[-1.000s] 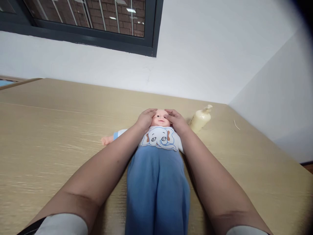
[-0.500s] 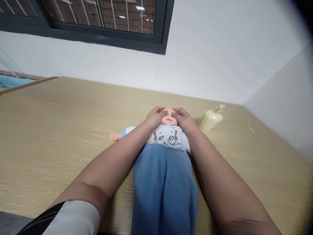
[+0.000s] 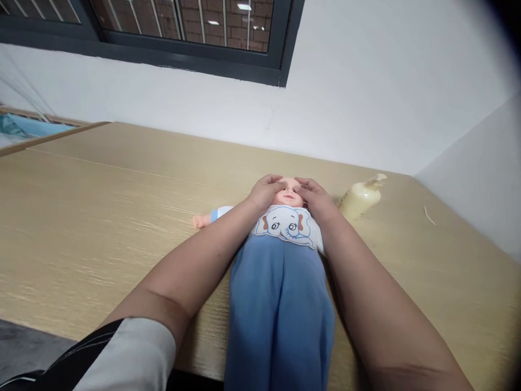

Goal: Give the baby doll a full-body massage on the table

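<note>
a baby doll (image 3: 280, 260) lies face up on a pale wooden bench (image 3: 101, 217), its head (image 3: 288, 198) toward the far edge by the wall, its blue-trousered legs running toward the near edge and out of view. its white top carries an elephant patch (image 3: 285, 225).

a person's left hand (image 3: 264, 194) and right hand (image 3: 318, 199) cup the head from either side. neither is clenched: each is loosely spread, fingers up near the crown, thumb across an eye. how firmly the fingertips press is hard to tell, as the far side of the head is hidden.

to do this well, both thumbs should probably move evenly from the middle of the brow outward, light over the eyes, with the palms steadying the head so it does not roll. relaxed wrists and matching pressure would likely help.

near the far right corner, just beyond the right hand, is a cream pump bottle (image 3: 360, 200); the right forearm should keep clear of it. a thin pale strip (image 3: 429, 215) lies closer to the right edge.
</note>
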`<state>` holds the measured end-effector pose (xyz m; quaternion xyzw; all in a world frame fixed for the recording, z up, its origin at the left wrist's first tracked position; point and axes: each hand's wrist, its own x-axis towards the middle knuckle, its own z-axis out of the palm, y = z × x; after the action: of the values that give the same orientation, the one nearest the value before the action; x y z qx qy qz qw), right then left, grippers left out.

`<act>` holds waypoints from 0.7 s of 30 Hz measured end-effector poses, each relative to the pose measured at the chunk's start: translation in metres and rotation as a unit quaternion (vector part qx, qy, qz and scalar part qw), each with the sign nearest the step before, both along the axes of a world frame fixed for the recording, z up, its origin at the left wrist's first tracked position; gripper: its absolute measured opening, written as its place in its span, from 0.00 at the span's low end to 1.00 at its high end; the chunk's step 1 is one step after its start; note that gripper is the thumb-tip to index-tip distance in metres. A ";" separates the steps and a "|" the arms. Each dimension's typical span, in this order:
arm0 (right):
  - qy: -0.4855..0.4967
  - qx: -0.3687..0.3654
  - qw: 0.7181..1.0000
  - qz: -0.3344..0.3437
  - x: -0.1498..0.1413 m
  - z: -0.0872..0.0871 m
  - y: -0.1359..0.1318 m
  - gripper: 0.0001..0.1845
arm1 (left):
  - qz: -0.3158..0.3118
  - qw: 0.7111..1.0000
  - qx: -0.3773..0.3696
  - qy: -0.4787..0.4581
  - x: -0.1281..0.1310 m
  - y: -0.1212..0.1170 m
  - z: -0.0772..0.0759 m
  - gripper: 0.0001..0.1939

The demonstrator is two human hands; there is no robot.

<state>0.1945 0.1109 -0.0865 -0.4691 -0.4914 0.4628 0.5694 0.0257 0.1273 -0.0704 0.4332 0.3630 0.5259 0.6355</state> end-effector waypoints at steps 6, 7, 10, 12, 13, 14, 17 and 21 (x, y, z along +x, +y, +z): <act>-0.052 0.025 0.998 -0.023 -0.001 -0.002 0.004 0.29 | -0.004 0.999 0.022 0.031 -0.002 0.003 -0.003 0.16; -0.057 0.024 0.998 -0.025 -0.002 -0.001 0.004 0.29 | -0.004 0.999 0.023 0.032 -0.002 0.004 -0.003 0.15; -0.056 0.016 0.998 -0.031 -0.003 -0.001 0.005 0.26 | -0.005 0.999 0.024 0.026 0.000 0.004 -0.004 0.13; -0.045 0.010 0.998 -0.032 -0.002 -0.001 0.005 0.24 | -0.006 1.000 0.019 0.016 0.001 0.004 -0.004 0.11; -0.039 0.007 0.999 -0.032 -0.002 -0.001 0.005 0.23 | -0.005 1.000 0.015 0.010 0.001 0.005 -0.005 0.11; -0.032 0.004 0.999 -0.032 -0.002 -0.001 0.005 0.22 | -0.004 1.000 0.011 0.005 0.001 0.006 -0.006 0.10; -0.010 -0.007 1.000 -0.022 -0.001 -0.001 0.003 0.22 | 0.005 1.000 -0.006 -0.009 0.002 0.009 -0.008 0.09; 0.013 -0.019 1.000 0.000 0.000 -0.002 0.002 0.24 | 0.016 0.999 -0.025 -0.017 0.003 0.011 -0.011 0.10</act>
<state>0.1948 0.1128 -0.0887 -0.4741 -0.4749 0.4779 0.5668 0.0283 0.1385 -0.0815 0.4029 0.3719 0.5338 0.6437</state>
